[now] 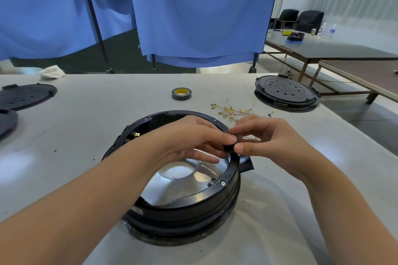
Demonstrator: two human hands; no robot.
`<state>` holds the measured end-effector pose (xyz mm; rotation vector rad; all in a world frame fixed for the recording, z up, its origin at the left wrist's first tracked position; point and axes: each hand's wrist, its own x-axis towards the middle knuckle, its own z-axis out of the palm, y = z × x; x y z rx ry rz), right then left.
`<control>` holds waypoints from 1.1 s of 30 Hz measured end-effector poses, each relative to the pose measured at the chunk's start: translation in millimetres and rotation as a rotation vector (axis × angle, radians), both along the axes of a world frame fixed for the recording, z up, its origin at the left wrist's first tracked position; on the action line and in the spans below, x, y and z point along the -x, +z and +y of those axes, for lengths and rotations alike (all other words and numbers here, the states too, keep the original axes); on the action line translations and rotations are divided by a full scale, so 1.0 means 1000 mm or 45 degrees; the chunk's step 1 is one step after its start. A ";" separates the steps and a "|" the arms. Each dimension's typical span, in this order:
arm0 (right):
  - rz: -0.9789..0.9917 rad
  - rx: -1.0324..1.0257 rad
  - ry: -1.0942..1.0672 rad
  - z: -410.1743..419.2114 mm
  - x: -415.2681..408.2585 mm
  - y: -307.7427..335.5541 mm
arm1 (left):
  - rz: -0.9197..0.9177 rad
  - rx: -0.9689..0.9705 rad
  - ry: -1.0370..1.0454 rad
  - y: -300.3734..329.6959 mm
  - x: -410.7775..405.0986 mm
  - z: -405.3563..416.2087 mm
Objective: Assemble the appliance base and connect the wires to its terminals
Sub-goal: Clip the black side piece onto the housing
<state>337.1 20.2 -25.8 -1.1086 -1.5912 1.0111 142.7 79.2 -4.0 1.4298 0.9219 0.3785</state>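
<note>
The pale grey surface carries all components; blue curtains hang behind its far edge, and a second long table with dark chairs stands to the far right.

The appliance base, a round black housing with a ring-shaped rim, sits at the near centre of the surface; a polished metal reflector dish lies inside it, and a brass terminal shows at the inner left wall.

A closed black round unit with a perforated lid rests at the far right of the surface; a flat perforated black lid lies at the far left, with another dark part just in front of it, cut by the picture edge.

The left hand reaches across the open base; the right hand meets it above the right rim; the fingers of both hands are clamped on one small black part, thumb and forefinger pinching from each side; thin wire strands pass under the right hand.

A roll of black tape with a yellow core stands beyond the base; a loose bundle of wires with brass crimp ends lies near the base, just behind the right hand; a crumpled white cloth sits at the far left edge.
</note>
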 end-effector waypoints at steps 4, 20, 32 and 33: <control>0.000 0.020 0.001 0.001 0.001 -0.002 | 0.030 -0.005 0.025 -0.001 -0.002 0.001; 0.285 0.192 -0.357 0.013 0.013 -0.013 | 0.055 0.270 0.040 -0.004 -0.006 0.003; 0.096 0.208 -0.298 0.006 0.013 -0.010 | 0.047 0.373 0.012 -0.006 -0.004 0.005; 0.096 0.210 -0.322 0.006 0.014 -0.010 | 0.044 0.377 0.012 -0.006 -0.004 0.005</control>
